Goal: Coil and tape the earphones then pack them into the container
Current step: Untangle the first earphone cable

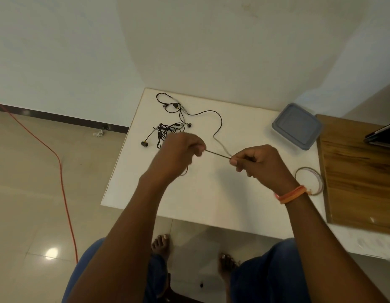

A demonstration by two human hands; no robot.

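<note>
A black earphone cable [218, 154] is stretched taut between my two hands above the white table [207, 200]. My left hand [181, 153] is closed on one end, and a loop of cable hangs below it. My right hand [259, 164] pinches the other end. From there the cable curves back to the earbuds [175, 106] at the table's far side. A second, tangled pair of earphones [162, 133] lies behind my left hand. The grey-lidded container [296, 125] stands shut at the far right. A roll of clear tape [310, 180] lies beside my right wrist.
A wooden board [360, 173] lies on the table's right side, with a dark device [384, 135] at its far end. An orange cord [60, 176] runs across the floor on the left. The walls meet in a corner just behind the table.
</note>
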